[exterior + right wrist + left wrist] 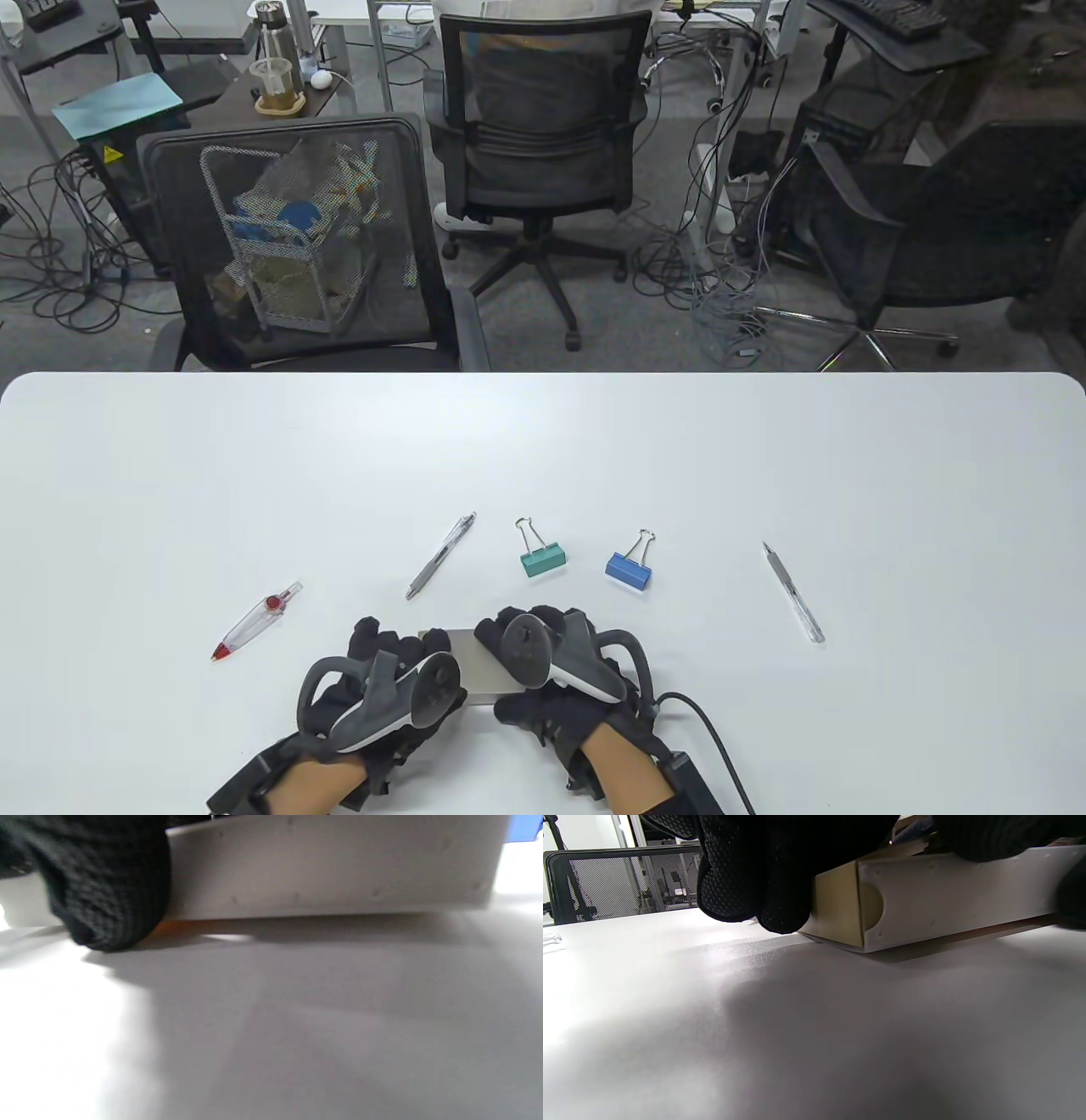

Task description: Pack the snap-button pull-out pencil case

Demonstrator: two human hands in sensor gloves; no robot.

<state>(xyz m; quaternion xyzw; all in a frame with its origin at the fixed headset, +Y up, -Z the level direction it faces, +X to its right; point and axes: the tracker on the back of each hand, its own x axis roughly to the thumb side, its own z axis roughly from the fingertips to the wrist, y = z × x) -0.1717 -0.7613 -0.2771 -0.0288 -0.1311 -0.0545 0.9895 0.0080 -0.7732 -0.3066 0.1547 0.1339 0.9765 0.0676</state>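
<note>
Progress: packing looks barely begun, judging by the layout; every loose item lies on the table (170, 475), none in the case.
Red-tipped pen (256, 621): left of the left hand, apart from it, not packed.
Left hand (373, 679): fingers wrapped over the left end of the pencil case (475, 671); in the left wrist view the fingertips (780, 912) press at the tan end of the case (925, 895).
Pencil case: between both hands at the near table edge, lying flat; a tan inner part sits inside a pale outer sleeve with a half-round thumb notch, so my guess is the drawer is yet to be pulled out.
Grey pen (439, 556): beyond the left hand, well clear, not packed.
Right hand (556, 671): gripping the right part of the case; one gloved finger (110, 891) lies against the pale side (331, 870).
Green clip (541, 556): beyond the right hand, not packed.
Blue clip (630, 567): beside the green one, further right, not packed.
Silver pen (793, 592): far right of the right hand, not packed.
Snap button: not seen in any view.
Remaining: open the case, load five items, close it.
Writing: none legible on the case, pens or clips.
</note>
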